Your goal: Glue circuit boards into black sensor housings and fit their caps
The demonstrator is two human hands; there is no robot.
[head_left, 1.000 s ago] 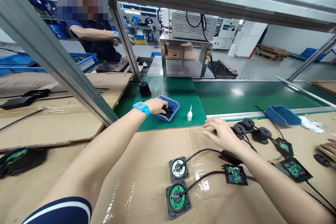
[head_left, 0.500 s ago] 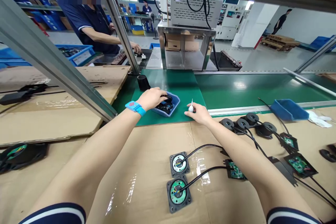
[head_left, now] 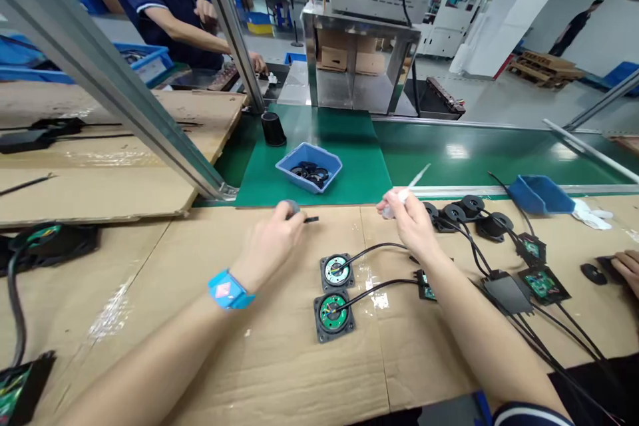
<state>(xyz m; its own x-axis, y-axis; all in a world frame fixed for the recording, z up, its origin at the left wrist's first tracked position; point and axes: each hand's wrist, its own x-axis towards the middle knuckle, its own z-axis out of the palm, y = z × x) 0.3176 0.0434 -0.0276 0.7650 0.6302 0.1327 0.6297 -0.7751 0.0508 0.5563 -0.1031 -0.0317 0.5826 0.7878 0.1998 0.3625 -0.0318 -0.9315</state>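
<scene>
My left hand (head_left: 272,236), with a blue band on its wrist, is closed on a small dark part (head_left: 311,219) just above the cardboard. Only a black end and a greyish rounded edge of that part show; its kind is unclear. In my right hand (head_left: 412,219) is a small white squeeze bottle (head_left: 399,198), its thin nozzle tilted up to the right. A blue bin (head_left: 285,173) of black cabled or ring-like parts sits beyond my left hand. Nearer me lie two square black housings, one with a white-ringed board (head_left: 337,270), the other with a green board (head_left: 333,313).
A black cup (head_left: 273,130) stands on the green mat (head_left: 349,136). Round black units (head_left: 494,225), cables and circuit boards (head_left: 543,283) lie to the right, near another blue bin (head_left: 539,194). A metal post (head_left: 124,86) slants at left. Another person's hand (head_left: 628,267) shows at the right edge.
My left hand has come out of the blue bin toward me with a small dark part. My right hand has moved right, and the bottle's nozzle now tilts. The view has tipped downward.
</scene>
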